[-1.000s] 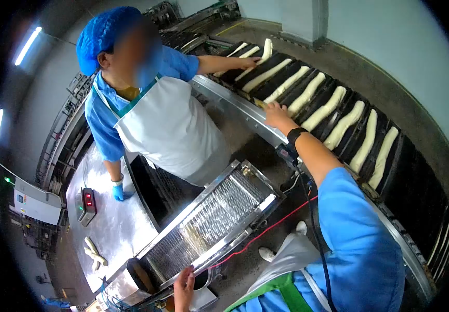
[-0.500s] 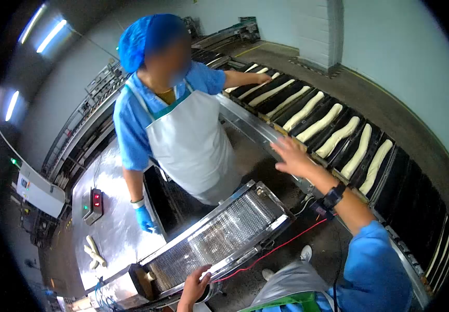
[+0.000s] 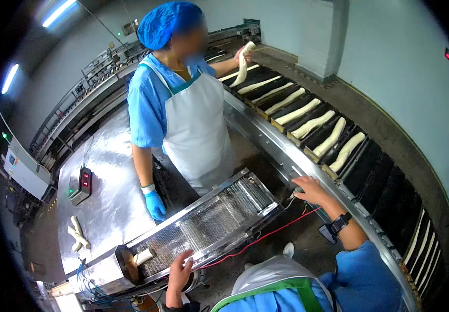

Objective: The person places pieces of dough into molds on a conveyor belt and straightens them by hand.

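Observation:
My left hand point(image 3: 180, 271) is beside the near edge of a short mesh conveyor point(image 3: 203, 229), fingers apart and nothing in it. A pale dough piece point(image 3: 144, 256) comes out of the metal machine housing point(image 3: 111, 268) onto the belt, a little left of that hand. My right hand point(image 3: 311, 191) is stretched out near the metal rail point(image 3: 292, 165) of the tray line, fingers spread and empty; I cannot tell if it touches the rail. Beyond the rail, long dough strips point(image 3: 313, 125) lie in dark grooved trays point(image 3: 375, 166).
Across the conveyor a co-worker point(image 3: 193, 125) in a white apron holds up a dough strip point(image 3: 242, 65). The metal table point(image 3: 105, 151) bears short dough pieces point(image 3: 79, 234) and a box with a red display point(image 3: 81, 186). A red cable point(image 3: 258, 240) runs beside the conveyor.
The dough piece has come further out onto the mesh belt. My right hand has dropped lower, towards the rail's near side. The co-worker has raised a dough strip from the trays. The view has shifted.

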